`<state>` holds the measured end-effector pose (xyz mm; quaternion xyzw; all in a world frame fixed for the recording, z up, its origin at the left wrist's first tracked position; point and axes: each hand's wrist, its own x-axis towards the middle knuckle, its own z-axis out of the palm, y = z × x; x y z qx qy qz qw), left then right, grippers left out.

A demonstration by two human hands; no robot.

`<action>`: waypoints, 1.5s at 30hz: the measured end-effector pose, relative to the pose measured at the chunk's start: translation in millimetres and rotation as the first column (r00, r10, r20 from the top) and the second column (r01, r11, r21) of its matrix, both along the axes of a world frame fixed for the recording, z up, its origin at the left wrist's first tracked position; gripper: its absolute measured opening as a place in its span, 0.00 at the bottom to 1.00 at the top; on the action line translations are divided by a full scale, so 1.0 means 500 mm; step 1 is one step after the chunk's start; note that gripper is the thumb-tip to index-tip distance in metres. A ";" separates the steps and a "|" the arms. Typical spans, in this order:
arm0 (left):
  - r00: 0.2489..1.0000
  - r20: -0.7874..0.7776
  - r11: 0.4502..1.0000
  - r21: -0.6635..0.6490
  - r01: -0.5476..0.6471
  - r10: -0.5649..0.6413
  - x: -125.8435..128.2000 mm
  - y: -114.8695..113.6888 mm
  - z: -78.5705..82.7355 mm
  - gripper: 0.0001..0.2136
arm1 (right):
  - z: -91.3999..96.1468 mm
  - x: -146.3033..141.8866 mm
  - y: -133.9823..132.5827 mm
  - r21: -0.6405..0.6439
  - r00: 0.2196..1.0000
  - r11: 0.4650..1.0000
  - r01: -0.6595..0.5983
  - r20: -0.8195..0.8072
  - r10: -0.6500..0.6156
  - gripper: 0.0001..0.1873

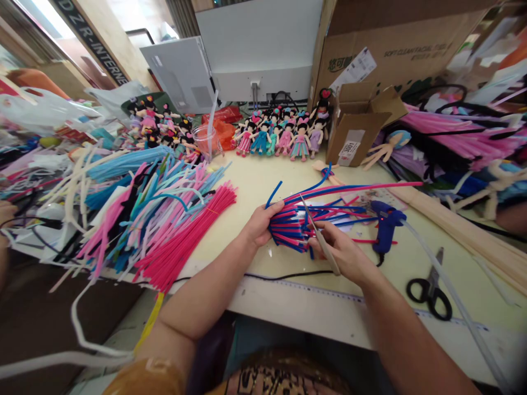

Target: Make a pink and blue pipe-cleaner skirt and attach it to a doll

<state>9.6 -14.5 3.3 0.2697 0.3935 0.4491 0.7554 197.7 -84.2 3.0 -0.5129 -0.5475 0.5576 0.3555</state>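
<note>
My left hand (261, 222) grips a fan-shaped bundle of pink and blue pipe cleaners (290, 226) just above the cream table (255, 181). Long blue and pink strands (354, 189) trail from the bundle to the right. My right hand (340, 249) is closed on a thin silvery tool (319, 236) that looks like tweezers or small snips. Its tip touches the bundle's top. A blue glue gun (385, 224) stands just right of the bundle.
A big heap of pink, blue and white pipe cleaners (156, 214) fills the left. Rows of small dolls (280, 134) stand at the back. Black scissors (430, 288) lie at right. Cardboard boxes (362, 126) and a pink strand pile (461, 131) sit behind. A ruler edge (313, 288) runs along the front.
</note>
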 end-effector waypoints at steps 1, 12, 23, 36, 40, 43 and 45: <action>1.000 -0.004 1.000 0.000 0.020 -0.020 0.000 -0.001 0.001 0.14 | 0.004 -0.001 -0.001 -0.033 1.000 0.999 0.004 -0.024 -0.005 0.24; 0.997 -0.053 0.998 0.049 -0.048 0.051 -0.001 0.002 0.002 0.14 | 0.016 0.004 -0.003 -0.124 0.993 0.986 -0.111 -0.045 0.106 0.25; 0.998 -0.042 0.998 0.049 -0.039 0.042 0.006 -0.006 0.010 0.14 | 0.004 0.000 -0.005 -0.180 0.985 0.977 -0.112 -0.149 0.086 0.24; 0.998 0.004 0.997 0.053 -0.056 0.056 0.006 -0.008 0.013 0.13 | 0.009 -0.006 -0.005 -0.217 0.986 0.972 -0.085 -0.158 0.051 0.27; 0.998 0.014 0.997 0.059 -0.057 0.056 0.006 -0.009 0.015 0.12 | 0.006 -0.006 -0.005 -0.202 0.984 0.976 -0.083 -0.171 0.049 0.27; 0.998 0.006 0.996 0.063 -0.055 0.055 0.006 -0.010 0.015 0.13 | 0.008 -0.007 -0.006 -0.193 0.985 0.978 -0.083 -0.164 0.051 0.27; 0.998 -0.003 0.997 0.057 -0.056 0.056 0.005 -0.009 0.015 0.13 | 0.010 -0.008 -0.006 -0.190 0.987 0.978 -0.082 -0.151 0.053 0.27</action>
